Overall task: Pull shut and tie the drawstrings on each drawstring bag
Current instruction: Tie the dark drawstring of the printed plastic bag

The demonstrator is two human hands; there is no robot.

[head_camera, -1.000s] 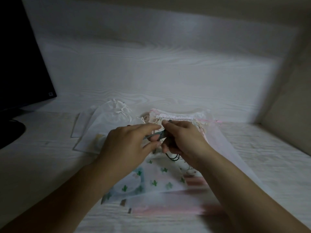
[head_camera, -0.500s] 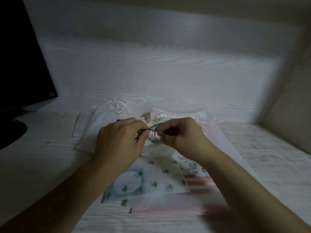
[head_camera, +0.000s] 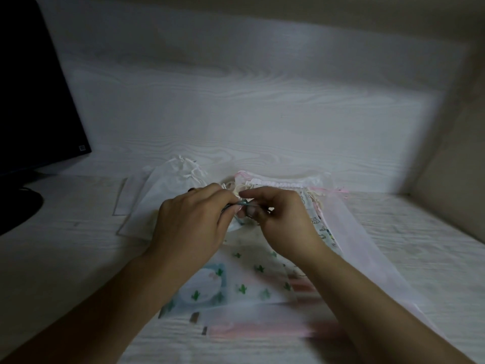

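A translucent bag printed with green cacti [head_camera: 244, 279] lies on top of a stack of drawstring bags on the white desk. Its grey-blue drawstring [head_camera: 242, 203] runs between my two hands at the bag's gathered mouth. My left hand [head_camera: 191, 224] pinches one end of the string with curled fingers. My right hand [head_camera: 280, 222] pinches the other end, fingertips almost touching the left. A pink-edged bag [head_camera: 367, 248] and a cartoon-print bag [head_camera: 324, 229] lie underneath. A plain white bag [head_camera: 168, 187] with a tied cord sits to the left.
A black monitor [head_camera: 34, 101] and its round base [head_camera: 15, 206] stand at the far left. The white wood-grain back panel [head_camera: 249, 114] rises behind the bags, and a side wall [head_camera: 451, 166] closes the right.
Both hands moved up and away from me along the cactus bag to its mouth, and the string between them has shortened as the fingertips came together.
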